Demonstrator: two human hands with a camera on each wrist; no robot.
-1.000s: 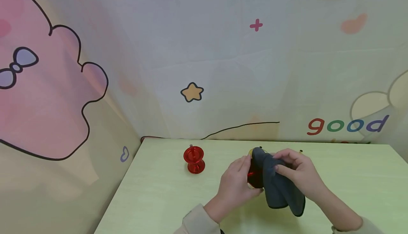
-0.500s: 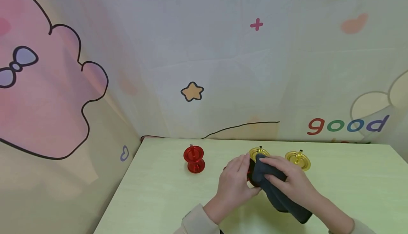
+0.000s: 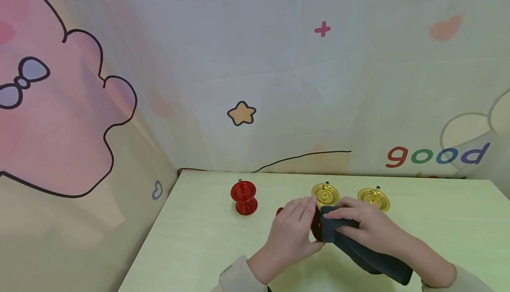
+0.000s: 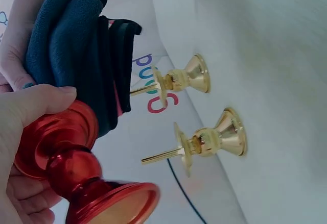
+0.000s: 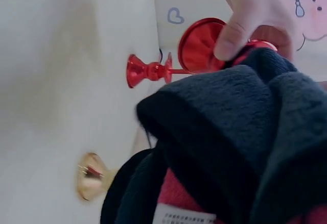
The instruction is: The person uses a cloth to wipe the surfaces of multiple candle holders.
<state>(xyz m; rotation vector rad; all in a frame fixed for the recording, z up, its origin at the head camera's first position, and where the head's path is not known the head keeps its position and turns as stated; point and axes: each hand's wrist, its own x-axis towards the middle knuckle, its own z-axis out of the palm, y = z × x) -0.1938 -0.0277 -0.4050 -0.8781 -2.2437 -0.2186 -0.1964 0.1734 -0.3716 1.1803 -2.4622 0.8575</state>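
My left hand [image 3: 291,230] grips a red metallic candlestick [image 4: 75,170], held tipped on its side above the table. In the left wrist view the thumb lies at its plate and the fingers wrap behind. The right hand [image 3: 374,228] pinches a folded dark blue-grey cloth [image 3: 366,256] against the plate end of that candlestick. The cloth hides the candlestick's tip, and its loose end hangs toward the right forearm. A red lining and a white label [image 5: 184,215] show on the cloth in the right wrist view.
Another red candlestick [image 3: 245,198] stands upright at the back left of the pale table [image 3: 191,247]. Two gold candlesticks, one just behind the hands [image 3: 326,194] and one farther right [image 3: 374,199], stand near the back edge. A printed curtain [image 3: 279,84] hangs behind.
The right hand has brought the cloth down and over the candlestick's plate, its loose end swinging right. Both gold candlesticks have come into fuller view. The left hand keeps its grip, nearly in place.
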